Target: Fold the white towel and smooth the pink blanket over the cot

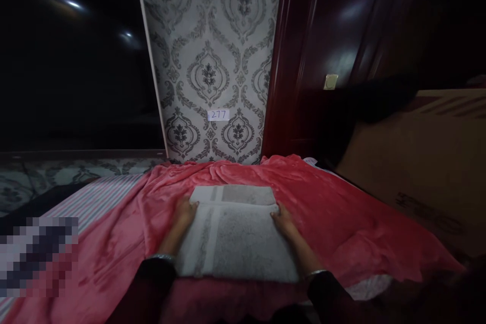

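A grey folded cloth point(250, 243) with paler stripes along its left part lies flat on a red plush blanket point(326, 202). Its far strip appears folded over, with a crease running across. My left hand point(186, 213) grips the cloth's left edge near that crease, thumb on top and the other fingers mostly hidden. On the opposite edge, my right hand point(283, 218) holds it the same way, its thumb on the upper face. Both wrists wear bangles below dark sleeves.
To the right stands a large cardboard box point(413, 162). Striped bedding point(98, 195) shows at the left, under a big dark screen point(76, 61). Behind are patterned wallpaper point(207, 35) with a paper label point(218, 115) reading 277, and a dark red door point(299, 50).
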Demonstrator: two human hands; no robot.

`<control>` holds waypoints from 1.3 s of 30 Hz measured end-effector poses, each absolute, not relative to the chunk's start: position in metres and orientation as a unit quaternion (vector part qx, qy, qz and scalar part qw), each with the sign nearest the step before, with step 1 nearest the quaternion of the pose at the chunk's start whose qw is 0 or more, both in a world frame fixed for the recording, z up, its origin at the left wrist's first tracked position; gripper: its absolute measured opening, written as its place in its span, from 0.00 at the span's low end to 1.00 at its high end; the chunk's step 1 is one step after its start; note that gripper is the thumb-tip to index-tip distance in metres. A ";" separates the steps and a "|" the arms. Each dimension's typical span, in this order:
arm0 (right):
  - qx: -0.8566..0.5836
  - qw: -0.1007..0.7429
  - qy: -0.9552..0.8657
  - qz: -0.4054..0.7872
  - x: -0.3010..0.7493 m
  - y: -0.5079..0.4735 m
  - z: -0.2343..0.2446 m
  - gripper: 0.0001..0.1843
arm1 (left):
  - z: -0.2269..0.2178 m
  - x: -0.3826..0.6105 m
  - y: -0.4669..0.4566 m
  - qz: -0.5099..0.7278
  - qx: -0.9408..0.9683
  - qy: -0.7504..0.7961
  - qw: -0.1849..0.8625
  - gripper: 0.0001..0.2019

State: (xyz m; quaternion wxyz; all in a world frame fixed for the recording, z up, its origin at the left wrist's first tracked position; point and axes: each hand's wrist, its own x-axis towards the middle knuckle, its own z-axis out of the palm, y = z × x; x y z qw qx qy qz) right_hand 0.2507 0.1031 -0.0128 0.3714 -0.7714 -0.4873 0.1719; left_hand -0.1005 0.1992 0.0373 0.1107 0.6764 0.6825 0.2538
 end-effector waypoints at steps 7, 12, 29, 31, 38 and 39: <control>-0.820 0.246 -0.504 0.115 0.240 0.090 0.001 0.34 | 0.051 -0.093 0.185 0.183 0.645 0.734 0.108 0.24; -0.811 0.155 -0.564 0.022 0.212 0.084 0.036 0.34 | 0.056 -0.083 0.181 0.179 0.746 0.641 -0.010 0.29; -0.828 0.127 -0.544 0.046 0.208 0.077 0.019 0.32 | 0.037 -0.083 0.178 0.141 0.732 0.666 0.006 0.26; -0.842 0.157 -0.513 0.047 0.211 0.075 0.018 0.31 | 0.038 -0.085 0.178 0.169 0.703 0.691 0.023 0.25; -0.852 0.242 -0.446 0.130 0.235 0.088 0.015 0.34 | 0.039 -0.088 0.192 0.211 0.652 0.715 0.137 0.26; -0.849 0.249 -0.442 0.144 0.239 0.092 0.015 0.34 | 0.039 -0.089 0.194 0.218 0.652 0.712 0.146 0.26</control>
